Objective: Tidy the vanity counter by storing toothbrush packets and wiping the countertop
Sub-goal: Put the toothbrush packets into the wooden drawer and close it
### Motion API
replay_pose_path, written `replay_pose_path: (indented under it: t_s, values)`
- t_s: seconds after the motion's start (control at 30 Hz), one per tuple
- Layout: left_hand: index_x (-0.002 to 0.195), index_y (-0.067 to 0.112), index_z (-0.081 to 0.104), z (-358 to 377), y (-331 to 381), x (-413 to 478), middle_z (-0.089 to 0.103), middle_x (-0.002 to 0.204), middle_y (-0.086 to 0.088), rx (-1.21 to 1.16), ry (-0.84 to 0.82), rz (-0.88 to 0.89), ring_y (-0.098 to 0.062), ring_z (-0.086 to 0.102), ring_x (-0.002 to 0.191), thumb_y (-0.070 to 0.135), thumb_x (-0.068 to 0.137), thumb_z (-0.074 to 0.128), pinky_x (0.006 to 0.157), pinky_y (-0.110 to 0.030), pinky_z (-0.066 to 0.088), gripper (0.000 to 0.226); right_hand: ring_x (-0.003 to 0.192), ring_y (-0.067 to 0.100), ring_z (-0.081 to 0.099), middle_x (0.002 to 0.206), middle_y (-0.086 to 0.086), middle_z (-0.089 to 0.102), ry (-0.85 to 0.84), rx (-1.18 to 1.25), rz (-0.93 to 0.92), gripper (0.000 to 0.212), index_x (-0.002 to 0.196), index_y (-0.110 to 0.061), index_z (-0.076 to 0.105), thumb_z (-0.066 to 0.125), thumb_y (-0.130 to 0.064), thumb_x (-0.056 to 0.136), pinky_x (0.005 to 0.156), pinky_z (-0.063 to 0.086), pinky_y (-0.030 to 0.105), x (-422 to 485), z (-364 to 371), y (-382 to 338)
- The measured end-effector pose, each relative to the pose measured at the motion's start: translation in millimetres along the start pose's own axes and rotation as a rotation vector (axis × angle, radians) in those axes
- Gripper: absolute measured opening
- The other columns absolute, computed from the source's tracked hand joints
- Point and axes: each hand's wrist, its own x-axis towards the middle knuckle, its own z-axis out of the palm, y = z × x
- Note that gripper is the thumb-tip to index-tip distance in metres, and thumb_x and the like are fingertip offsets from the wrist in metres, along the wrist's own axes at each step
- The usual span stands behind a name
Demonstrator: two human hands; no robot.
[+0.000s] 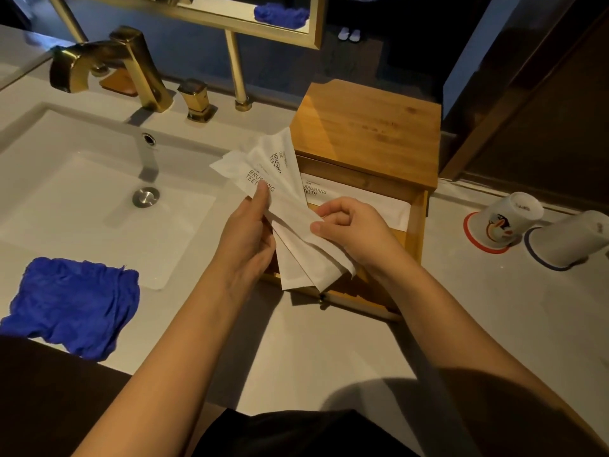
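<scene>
Holding a fanned bunch of white toothbrush packets (290,225) printed "BRUSHING TEETH", both hands are closed on the paper just above the pulled-out drawer (416,225) of a wooden box (369,127). The left hand (245,239) pinches the bunch with the thumb on top; the right hand (349,225) grips the lower side with curled fingers. At least one more packet (349,199) already lies flat inside the drawer, so the storing looks partly done: the held bunch has yet to go in, and the drawer is yet to be shut. I see no other packets loose on the worktop (329,351), though part of it is hidden by the arms. Wiping seems not begun: the blue cloth (72,305) lies crumpled on the sink's near edge, well apart from both hands. Two upturned cups (514,219) stand on coasters to the right of the box.
</scene>
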Motion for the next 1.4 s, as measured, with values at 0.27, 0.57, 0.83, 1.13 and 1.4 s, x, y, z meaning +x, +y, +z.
replay_pose_path:
  t_s: [0.27, 0.57, 0.83, 1.13, 1.4]
  values:
    - [0.094, 0.024, 0.065, 7, 0, 7, 0.074, 0.091, 0.0, -0.014, 0.001, 0.027, -0.016, 0.069, 0.096, 0.029, 0.092, 0.054, 0.086, -0.038, 0.057, 0.013, 0.094, 0.018, 0.066, 0.103, 0.007, 0.065, 0.049, 0.059, -0.037, 0.032, 0.115, -0.014, 0.055, 0.065, -0.017, 0.085, 0.078, 0.056, 0.028, 10, -5, -3]
    - [0.099, 0.013, 0.062, -5, 19, 11, 0.077, 0.078, -0.002, -0.096, 0.123, 0.066, -0.014, 0.074, 0.077, 0.013, 0.091, 0.055, 0.068, -0.032, 0.061, 0.011, 0.088, 0.008, 0.06, 0.098, -0.004, 0.061, 0.091, -0.047, -0.035, 0.028, 0.108, -0.022, 0.055, 0.064, -0.012, 0.084, 0.065, 0.049, 0.02, 19, -51, -6]
    - [0.094, 0.013, 0.062, -28, 53, 19, 0.076, 0.074, 0.003, -0.208, 0.201, 0.211, -0.009, 0.073, 0.07, 0.007, 0.09, 0.056, 0.058, -0.028, 0.058, 0.009, 0.081, 0.012, 0.054, 0.088, -0.007, 0.053, -0.053, -0.443, -0.018, 0.025, 0.104, -0.025, 0.053, 0.063, -0.013, 0.084, 0.062, 0.046, 0.021, 31, -62, 17]
    - [0.09, 0.013, 0.062, -25, 43, 18, 0.076, 0.069, 0.003, -0.191, 0.203, 0.187, -0.009, 0.073, 0.072, 0.007, 0.09, 0.056, 0.064, -0.027, 0.058, 0.008, 0.077, 0.008, 0.048, 0.086, -0.007, 0.048, -0.111, -0.57, 0.012, 0.025, 0.1, -0.022, 0.052, 0.064, -0.009, 0.082, 0.058, 0.039, 0.019, 38, -75, 14]
    - [0.096, 0.013, 0.062, -18, 39, 20, 0.077, 0.075, 0.005, -0.154, 0.162, 0.171, -0.008, 0.073, 0.074, 0.008, 0.09, 0.056, 0.061, -0.026, 0.058, 0.01, 0.091, 0.013, 0.055, 0.101, -0.003, 0.056, -0.028, -0.508, -0.096, 0.014, 0.104, -0.021, 0.056, 0.054, -0.026, 0.091, 0.07, 0.047, 0.022, 49, -60, 29]
